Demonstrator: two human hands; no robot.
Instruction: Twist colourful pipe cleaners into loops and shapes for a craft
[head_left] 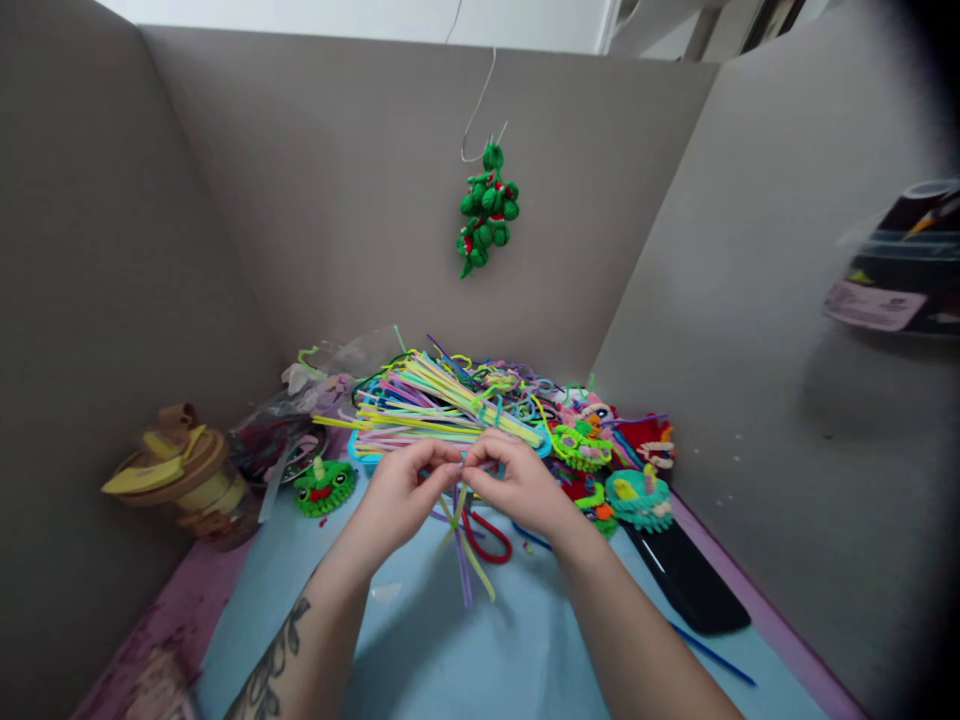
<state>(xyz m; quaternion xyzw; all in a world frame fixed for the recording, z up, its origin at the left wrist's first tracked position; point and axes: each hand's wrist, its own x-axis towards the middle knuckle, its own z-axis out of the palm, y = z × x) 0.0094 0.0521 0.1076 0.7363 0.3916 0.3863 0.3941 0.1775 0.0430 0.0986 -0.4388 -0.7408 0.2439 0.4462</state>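
My left hand (411, 492) and my right hand (513, 482) meet in the middle, thumbs and fingers pinched together at their tips. Between them they hold a crossed bundle of yellow and purple pipe cleaners (455, 527), whose ends fan out below the fingers like a star. The exact spot being pinched is partly hidden by the fingertips. Just behind the bundle, a red loop (491, 545) lies on the light blue mat (465, 660); what it belongs to is hidden.
A blue tray (361, 452) heaped with pipe cleaners (420, 400) stands behind my hands. Left are a green figure (324, 487) and a lidded cup (221, 500). Right lie a teal figure (640, 498) and a black phone-like slab (694, 575). Green ornaments (487, 210) hang at the back.
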